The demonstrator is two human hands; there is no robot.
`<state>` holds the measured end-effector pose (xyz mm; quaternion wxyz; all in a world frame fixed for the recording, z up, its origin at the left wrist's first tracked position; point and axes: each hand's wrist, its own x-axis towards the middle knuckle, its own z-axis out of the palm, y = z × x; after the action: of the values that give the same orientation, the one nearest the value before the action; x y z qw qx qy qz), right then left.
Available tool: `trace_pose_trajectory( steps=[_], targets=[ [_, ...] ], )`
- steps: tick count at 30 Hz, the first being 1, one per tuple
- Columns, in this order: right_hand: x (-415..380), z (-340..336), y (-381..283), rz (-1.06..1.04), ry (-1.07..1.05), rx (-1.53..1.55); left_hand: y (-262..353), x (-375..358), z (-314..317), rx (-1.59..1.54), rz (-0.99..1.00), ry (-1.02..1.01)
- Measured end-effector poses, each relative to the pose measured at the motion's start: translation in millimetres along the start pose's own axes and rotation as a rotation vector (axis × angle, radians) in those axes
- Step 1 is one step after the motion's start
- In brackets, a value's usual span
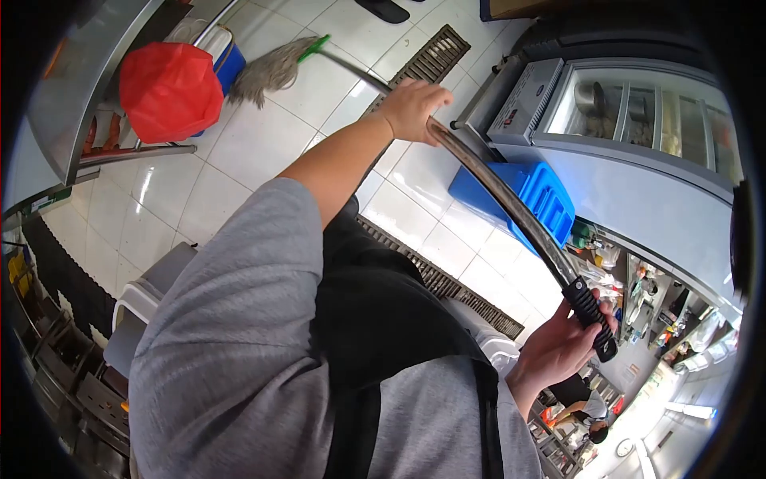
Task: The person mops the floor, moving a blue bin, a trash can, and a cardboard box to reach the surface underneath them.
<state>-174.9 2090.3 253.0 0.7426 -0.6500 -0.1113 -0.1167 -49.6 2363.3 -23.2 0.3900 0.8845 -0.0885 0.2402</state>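
A long mop pole (511,201) runs diagonally across the head view. My left hand (415,110) is wrapped round its middle, with the arm stretched forward. Lower right, my right hand (565,339) holds the black ribbed grip at the pole's end, its palm partly visible. Beyond my left hand, the pole leads to a green clamp and a grey string mop head (271,70), which lies on the white tiled floor (323,94) at the upper left.
A red bag (170,92) covers a bin beside the mop head. Metal drain grates (431,54) cross the floor. A blue container (519,195) stands by a glass-topped freezer (638,120). Grey chairs (152,299) are at the left. Another person (589,407) is in the background.
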Motion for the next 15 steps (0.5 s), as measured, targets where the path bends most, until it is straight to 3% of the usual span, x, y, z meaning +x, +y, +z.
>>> trace_pose_trajectory(
  steps=[2,4,5,8,10,14,15],
  targets=[
    [-7.2,5.1,-2.2,-0.068,-0.026,-0.074,-2.7,-3.8,19.5,0.01,-0.026,0.126],
    [-14.4,8.5,-2.9,-0.308,-0.154,-0.28,-0.9,-7.5,26.3,-0.145,-0.287,0.171],
    [-13.8,5.4,-6.5,-0.418,-0.21,-0.393,1.4,-10.1,20.9,-0.248,-0.333,0.086],
    [-16.7,21.4,-34.5,-0.563,-0.199,-0.443,13.6,-24.4,14.6,-0.183,-0.254,0.081],
    [-9.3,30.9,-59.4,-0.581,-0.175,-0.33,37.5,-39.2,0.9,-0.224,-0.247,0.139],
    [17.5,30.9,-116.8,-0.538,-0.353,-0.018,76.9,-71.9,-48.5,-0.317,-0.272,-0.043],
    [17.9,42.9,-119.9,-0.582,-0.271,0.041,79.9,-82.5,-55.5,-0.301,-0.273,-0.076]
  ],
)
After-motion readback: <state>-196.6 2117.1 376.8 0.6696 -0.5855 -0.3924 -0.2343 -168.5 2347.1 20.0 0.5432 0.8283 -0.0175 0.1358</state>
